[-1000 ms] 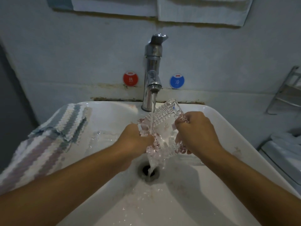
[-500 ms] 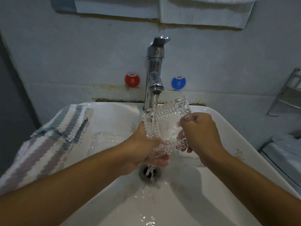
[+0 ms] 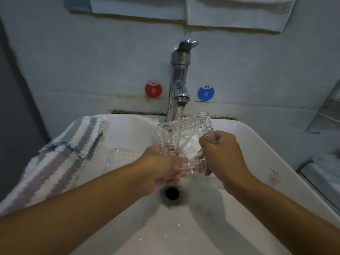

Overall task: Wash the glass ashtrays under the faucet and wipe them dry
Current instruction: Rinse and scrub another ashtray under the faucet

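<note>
Now I rinse the square cut-glass ashtray (image 3: pixel 185 137), tilted under the chrome faucet (image 3: pixel 179 80) stream above the white basin (image 3: pixel 257 144). My left hand (image 3: pixel 161 166) grips its near corner, my right hand (image 3: pixel 219 150) its right edge. Next, I judge, comes wiping with the striped cloth (image 3: pixel 60 153).

A bathroom is indicated by a white ceramic washbasin (image 3: pixel 257 144), a chrome faucet (image 3: pixel 179 85), and hot and cold stickers (image 3: pixel 153 89) fixed on the wall.

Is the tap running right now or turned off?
Running. A stream of water falls from the faucet spout onto the glass ashtray held over the sink.
</note>
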The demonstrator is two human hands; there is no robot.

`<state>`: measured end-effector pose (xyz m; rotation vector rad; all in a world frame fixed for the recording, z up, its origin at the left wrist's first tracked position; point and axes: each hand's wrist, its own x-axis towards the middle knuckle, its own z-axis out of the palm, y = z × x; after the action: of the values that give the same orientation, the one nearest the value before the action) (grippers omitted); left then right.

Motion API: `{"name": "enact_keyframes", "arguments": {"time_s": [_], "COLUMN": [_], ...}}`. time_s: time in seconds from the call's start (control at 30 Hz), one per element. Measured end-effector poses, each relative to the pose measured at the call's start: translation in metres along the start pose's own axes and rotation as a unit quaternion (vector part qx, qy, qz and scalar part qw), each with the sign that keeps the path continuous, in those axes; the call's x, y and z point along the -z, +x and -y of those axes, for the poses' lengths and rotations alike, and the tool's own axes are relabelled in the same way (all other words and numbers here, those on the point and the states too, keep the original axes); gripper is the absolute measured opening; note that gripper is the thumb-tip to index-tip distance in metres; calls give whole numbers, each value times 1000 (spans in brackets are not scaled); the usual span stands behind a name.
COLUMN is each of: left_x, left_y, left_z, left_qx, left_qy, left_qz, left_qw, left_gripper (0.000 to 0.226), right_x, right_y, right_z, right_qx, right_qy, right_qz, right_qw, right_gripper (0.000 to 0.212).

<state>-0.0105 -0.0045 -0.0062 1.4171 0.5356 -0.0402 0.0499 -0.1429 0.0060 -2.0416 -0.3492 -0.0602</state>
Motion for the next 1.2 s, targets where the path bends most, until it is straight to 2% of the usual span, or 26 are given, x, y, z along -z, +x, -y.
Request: {"name": "enact_keyframes", "arguments": {"time_s": [0.1, 0.2, 0.43, 0.47, 0.53, 0.57, 0.63, 0.67, 0.8, 0.93, 1.03, 1.2], "left_x": [0, 0, 1, 1, 4, 4, 2, 0, 0, -1, -1, 1], "left_y": [4, 7, 7, 6, 10, 10, 6, 4, 8, 9, 9, 5], "left_z": [-1, -2, -5, -4, -1, 0, 0, 1, 4, 1, 3, 1], "left_qx": [-36, -55, -38, -40, -32, -25, -26, -26, -27, -29, -36, -65], "left_qy": [28, 14, -29, -23, -11, -6, 18, 26, 10, -4, 15, 87], "left_qz": [-14, -29, -9, -2, 11, 14, 34, 39, 32, 47, 65, 16], "left_qw": [999, 998, 999, 999, 999, 1000, 999, 999, 999, 998, 997, 994], "left_gripper": [25, 26, 31, 35, 57, 58, 35, 34, 60, 38, 32, 25], "right_x": [-2, -6, -15, -15, -13, -12, -11, -11, -12, -10, -9, -8], "right_y": [1, 2, 2, 1, 1, 1, 1, 1, -1, -1, -1, -2], "right_z": [-3, -6, -10, -9, -9, -9, -9, -9, -6, -5, -4, -2], "right_qx": [-12, -23, -38, -39, -38, -36, -33, -31, -18, 3, 5, -3], "right_qy": [34, 58, 77, 82, 84, 80, 76, 77, 76, 65, 63, 83], "right_qz": [2, -3, -30, -33, -42, -49, -59, -59, -54, -54, -58, -45], "right_qw": [999, 998, 996, 995, 995, 995, 995, 995, 995, 996, 996, 996], "right_gripper": [18, 14, 12, 12, 12, 12, 12, 12, 13, 13, 12, 13]}}
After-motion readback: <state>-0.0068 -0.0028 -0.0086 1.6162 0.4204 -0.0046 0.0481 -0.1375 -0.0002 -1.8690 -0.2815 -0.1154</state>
